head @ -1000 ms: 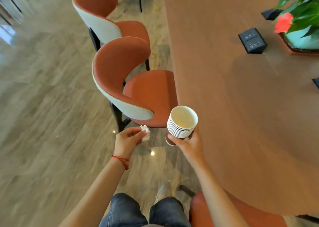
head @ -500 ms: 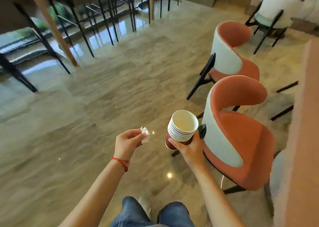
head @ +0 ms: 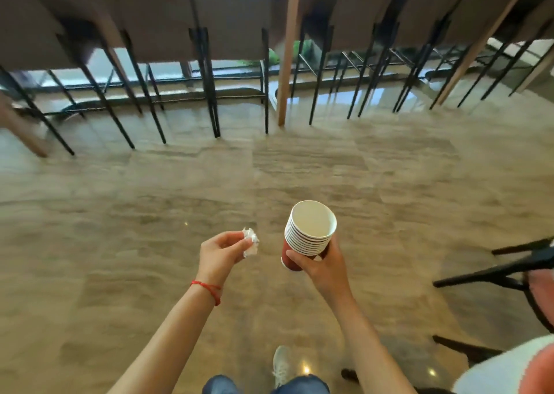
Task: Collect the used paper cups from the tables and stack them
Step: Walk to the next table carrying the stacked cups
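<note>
Person over tiled floor [head: 150, 213], both hands full, cups in the right.
Right hand [head: 317, 266] wrapped around the base of a stack of paper cups [head: 310, 231], red outer cup, white rims nested, stack tilted slightly left, held in the air above the floor. Left hand [head: 220, 254] pinches a crumpled white tissue [head: 250, 240] at the fingertips, red string bracelet [head: 209, 288] on wrist. Black-legged stools [head: 207, 85] along the far side, blurred. Orange chair [head: 539, 291] at right edge.

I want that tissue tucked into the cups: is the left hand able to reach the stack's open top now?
Probably yes: the left hand, pinching the crumpled tissue, is beside the cup stack with nothing between.
</note>
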`<state>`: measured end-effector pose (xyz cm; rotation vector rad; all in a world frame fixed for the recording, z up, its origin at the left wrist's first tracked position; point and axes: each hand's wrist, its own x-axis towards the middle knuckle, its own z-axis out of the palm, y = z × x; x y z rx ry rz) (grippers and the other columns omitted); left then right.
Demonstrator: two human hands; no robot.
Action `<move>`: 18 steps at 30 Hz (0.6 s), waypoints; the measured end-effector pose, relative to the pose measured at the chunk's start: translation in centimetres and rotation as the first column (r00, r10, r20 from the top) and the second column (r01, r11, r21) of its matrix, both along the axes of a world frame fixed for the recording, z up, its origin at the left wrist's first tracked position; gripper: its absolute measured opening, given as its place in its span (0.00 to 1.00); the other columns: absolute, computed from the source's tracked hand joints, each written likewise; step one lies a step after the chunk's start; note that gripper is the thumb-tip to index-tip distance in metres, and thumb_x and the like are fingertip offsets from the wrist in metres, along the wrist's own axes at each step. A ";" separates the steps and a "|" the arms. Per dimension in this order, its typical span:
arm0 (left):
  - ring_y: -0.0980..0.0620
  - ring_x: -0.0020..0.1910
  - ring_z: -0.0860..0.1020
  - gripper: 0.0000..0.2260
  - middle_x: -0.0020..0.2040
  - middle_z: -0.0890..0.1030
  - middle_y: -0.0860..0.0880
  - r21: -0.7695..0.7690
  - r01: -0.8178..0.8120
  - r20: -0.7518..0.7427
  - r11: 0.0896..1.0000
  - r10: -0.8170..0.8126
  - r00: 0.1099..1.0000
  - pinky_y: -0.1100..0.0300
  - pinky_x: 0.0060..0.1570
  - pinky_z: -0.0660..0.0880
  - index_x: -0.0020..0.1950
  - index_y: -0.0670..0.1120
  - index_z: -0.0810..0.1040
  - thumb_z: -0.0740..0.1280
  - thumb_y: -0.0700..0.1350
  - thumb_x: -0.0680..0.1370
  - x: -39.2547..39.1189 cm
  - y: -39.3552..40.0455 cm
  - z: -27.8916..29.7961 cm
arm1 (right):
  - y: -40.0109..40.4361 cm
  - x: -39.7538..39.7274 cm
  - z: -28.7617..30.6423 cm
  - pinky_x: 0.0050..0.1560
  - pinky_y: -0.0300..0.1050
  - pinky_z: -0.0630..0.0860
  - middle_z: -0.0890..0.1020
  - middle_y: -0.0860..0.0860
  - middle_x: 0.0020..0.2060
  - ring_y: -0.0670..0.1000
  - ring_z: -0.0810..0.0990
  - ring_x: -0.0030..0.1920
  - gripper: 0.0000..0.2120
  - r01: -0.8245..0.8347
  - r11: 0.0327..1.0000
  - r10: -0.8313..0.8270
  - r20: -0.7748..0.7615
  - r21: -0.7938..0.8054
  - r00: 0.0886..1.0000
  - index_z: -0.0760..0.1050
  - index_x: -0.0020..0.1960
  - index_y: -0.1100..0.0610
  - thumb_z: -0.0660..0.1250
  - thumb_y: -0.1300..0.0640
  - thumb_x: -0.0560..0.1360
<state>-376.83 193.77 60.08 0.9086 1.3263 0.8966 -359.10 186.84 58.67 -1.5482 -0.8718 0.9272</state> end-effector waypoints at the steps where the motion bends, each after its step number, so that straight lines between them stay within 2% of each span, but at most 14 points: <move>1: 0.59 0.32 0.79 0.04 0.34 0.83 0.51 0.004 -0.032 0.004 0.999 0.032 0.999 0.68 0.34 0.76 0.39 0.47 0.82 0.73 0.38 0.69 0.3 0.9 0.1 | 1.4 0.5 0.2 0.43 0.33 0.76 0.81 0.47 0.48 0.40 0.79 0.47 0.27 -0.034 0.999 0.034 0.001 0.006 0.999 0.71 0.52 0.47 0.79 0.65 0.61; 3: 0.58 0.33 0.78 0.04 0.36 0.83 0.49 0.009 -0.087 0.012 0.996 0.087 0.996 0.68 0.34 0.77 0.41 0.45 0.82 0.73 0.37 0.69 1.3 2.6 0.4 | 4.1 1.6 0.5 0.39 0.30 0.74 0.81 0.45 0.46 0.37 0.79 0.43 0.26 -0.089 0.996 0.089 0.005 0.017 0.996 0.71 0.51 0.47 0.79 0.66 0.61; 5: 0.58 0.33 0.78 0.04 0.36 0.82 0.48 0.018 -0.133 0.016 0.991 0.133 0.991 0.68 0.34 0.77 0.42 0.43 0.82 0.73 0.37 0.70 2.2 4.3 0.6 | 6.6 2.7 0.5 0.38 0.30 0.74 0.81 0.45 0.44 0.37 0.78 0.42 0.26 -0.122 0.992 0.122 0.011 0.032 0.992 0.72 0.51 0.48 0.78 0.67 0.61; 7: 0.56 0.34 0.78 0.04 0.37 0.82 0.47 0.024 -0.169 0.025 0.985 0.168 0.985 0.66 0.36 0.77 0.43 0.42 0.82 0.73 0.37 0.70 2.9 5.8 0.9 | 8.8 3.5 0.7 0.40 0.32 0.75 0.81 0.46 0.45 0.42 0.79 0.44 0.25 -0.152 0.988 0.151 0.020 0.025 0.988 0.72 0.50 0.48 0.79 0.65 0.61; 9: 0.55 0.35 0.78 0.04 0.38 0.82 0.46 0.021 -0.206 0.043 0.978 0.205 0.978 0.68 0.34 0.77 0.44 0.41 0.82 0.72 0.36 0.70 3.3 7.3 1.1 | 11.1 4.0 0.8 0.43 0.33 0.75 0.82 0.45 0.45 0.44 0.79 0.46 0.25 -0.181 0.983 0.181 0.037 0.010 0.983 0.72 0.50 0.47 0.79 0.62 0.60; 12: 0.54 0.37 0.79 0.04 0.39 0.82 0.45 0.017 -0.233 0.046 0.972 0.232 0.972 0.68 0.34 0.77 0.42 0.43 0.81 0.72 0.36 0.70 3.7 9.9 0.9 | 14.5 4.4 0.4 0.46 0.35 0.75 0.82 0.44 0.47 0.44 0.79 0.47 0.26 -0.214 0.977 0.214 0.032 0.001 0.976 0.71 0.51 0.46 0.80 0.61 0.60; 16: 0.51 0.38 0.79 0.04 0.39 0.82 0.44 0.005 -0.244 0.042 0.970 0.244 0.969 0.60 0.42 0.77 0.43 0.41 0.82 0.72 0.36 0.70 3.9 15.0 0.1 | 20.0 4.5 -0.6 0.46 0.36 0.76 0.82 0.43 0.46 0.42 0.80 0.47 0.27 -0.244 0.970 0.244 0.018 -0.005 0.970 0.72 0.51 0.45 0.80 0.61 0.60; 18: 0.52 0.37 0.78 0.04 0.39 0.82 0.44 0.011 -0.238 0.036 0.971 0.237 0.971 0.62 0.40 0.77 0.44 0.40 0.81 0.72 0.36 0.70 3.9 18.4 -0.3 | 23.3 4.5 -0.9 0.45 0.34 0.76 0.82 0.42 0.45 0.41 0.80 0.46 0.27 -0.241 0.970 0.241 0.005 -0.002 0.970 0.72 0.51 0.45 0.80 0.58 0.58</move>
